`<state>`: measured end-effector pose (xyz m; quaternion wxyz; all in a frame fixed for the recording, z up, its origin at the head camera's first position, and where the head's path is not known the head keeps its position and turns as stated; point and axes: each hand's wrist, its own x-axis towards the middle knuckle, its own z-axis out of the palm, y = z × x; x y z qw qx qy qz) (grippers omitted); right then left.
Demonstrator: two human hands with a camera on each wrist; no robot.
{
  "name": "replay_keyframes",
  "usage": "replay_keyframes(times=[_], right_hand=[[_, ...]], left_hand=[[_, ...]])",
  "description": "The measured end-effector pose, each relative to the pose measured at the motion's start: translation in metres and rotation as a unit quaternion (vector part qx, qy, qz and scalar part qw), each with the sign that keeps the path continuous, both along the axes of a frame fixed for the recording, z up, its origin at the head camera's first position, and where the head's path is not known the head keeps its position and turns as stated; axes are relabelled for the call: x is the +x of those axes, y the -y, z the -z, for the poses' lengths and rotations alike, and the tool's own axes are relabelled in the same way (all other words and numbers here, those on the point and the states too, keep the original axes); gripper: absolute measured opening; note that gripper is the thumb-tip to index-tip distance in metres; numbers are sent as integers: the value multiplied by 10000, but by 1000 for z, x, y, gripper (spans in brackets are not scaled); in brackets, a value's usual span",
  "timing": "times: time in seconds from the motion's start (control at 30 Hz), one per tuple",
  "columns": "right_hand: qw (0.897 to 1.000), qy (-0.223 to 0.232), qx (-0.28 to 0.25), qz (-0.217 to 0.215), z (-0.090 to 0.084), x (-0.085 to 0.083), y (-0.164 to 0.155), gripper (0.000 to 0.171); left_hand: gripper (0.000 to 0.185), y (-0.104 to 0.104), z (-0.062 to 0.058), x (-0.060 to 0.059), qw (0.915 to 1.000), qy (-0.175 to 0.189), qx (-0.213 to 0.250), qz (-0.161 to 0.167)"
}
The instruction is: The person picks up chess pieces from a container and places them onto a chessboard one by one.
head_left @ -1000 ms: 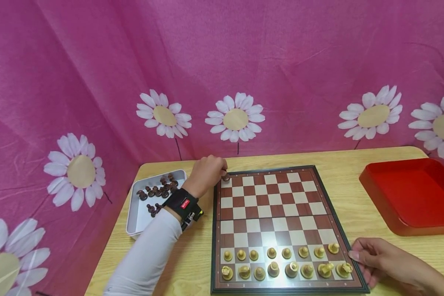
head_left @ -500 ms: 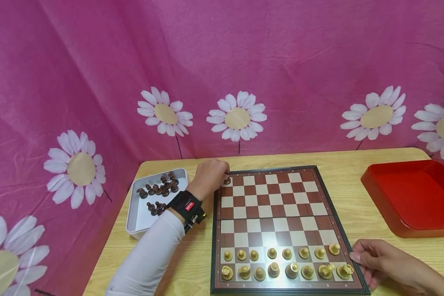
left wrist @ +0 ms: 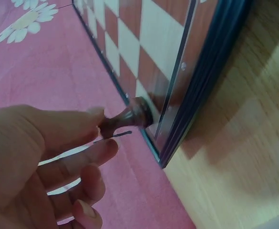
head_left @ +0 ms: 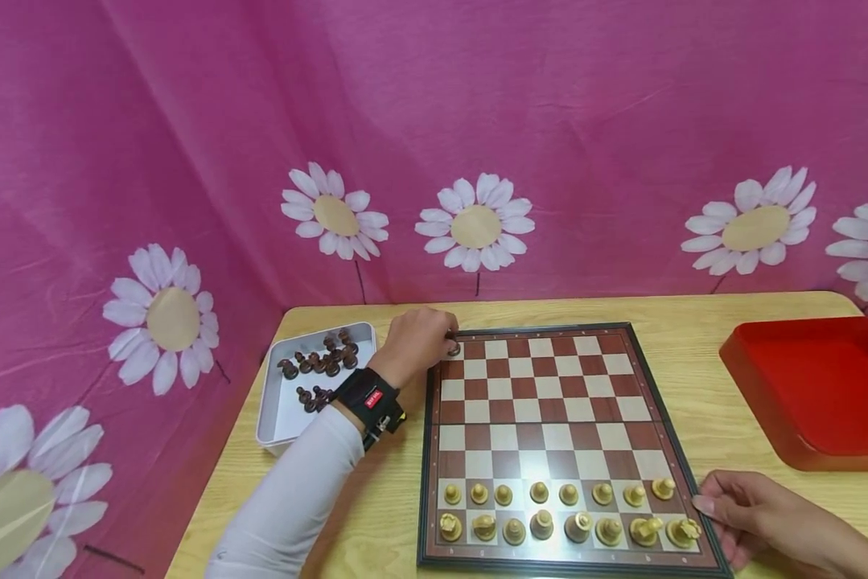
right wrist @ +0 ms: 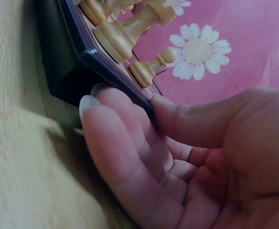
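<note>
At the far left corner of the chessboard [head_left: 523, 367], my left hand [head_left: 413, 344] pinches a dark brown chess piece [left wrist: 140, 112] by its top between thumb and index finger. The piece's base is on the pale corner square in the left wrist view, and its head is hidden by the fingertips. My right hand [head_left: 755, 515] grips the board's near right edge, thumb on the rim and fingers curled against the side. Two rows of light chess pieces, including a pawn [right wrist: 148, 70] and a rook [right wrist: 129, 33], stand along the near side.
Left of the board, a white tray [head_left: 268, 406] holds several dark chess pieces [head_left: 330, 363]. A red tray [head_left: 770, 402] stands on the wooden table [head_left: 701, 354] at the right. A pink flowered curtain [head_left: 586, 145] hangs behind and at the left.
The head view has shifted slightly, so everything appears a little further right. My left hand stays at the corner with the dark piece, and my right hand keeps its hold on the board.
</note>
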<state>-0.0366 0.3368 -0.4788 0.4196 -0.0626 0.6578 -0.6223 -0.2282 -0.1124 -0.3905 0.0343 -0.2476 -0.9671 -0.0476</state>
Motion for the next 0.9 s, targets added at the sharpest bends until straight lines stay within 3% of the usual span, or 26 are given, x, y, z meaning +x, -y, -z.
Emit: replay_keyframes(times=[0.13, 0.4, 0.77, 0.9], right_hand=[[10000, -16, 27, 26, 1, 1, -2, 21], [9999, 102, -127, 13, 4, 2, -5, 19], [9999, 13, -113, 13, 5, 1, -4, 19], [10000, -7, -64, 18, 5, 1, -4, 19]], left_hand=[[33, 8, -9, -2, 10000, 26, 15, -66], [31, 40, -28, -7, 9988, 13, 283, -407], [33, 82, -40, -5, 9948, 109, 410, -923], [35, 103, -42, -5, 9909, 187, 396, -1275]])
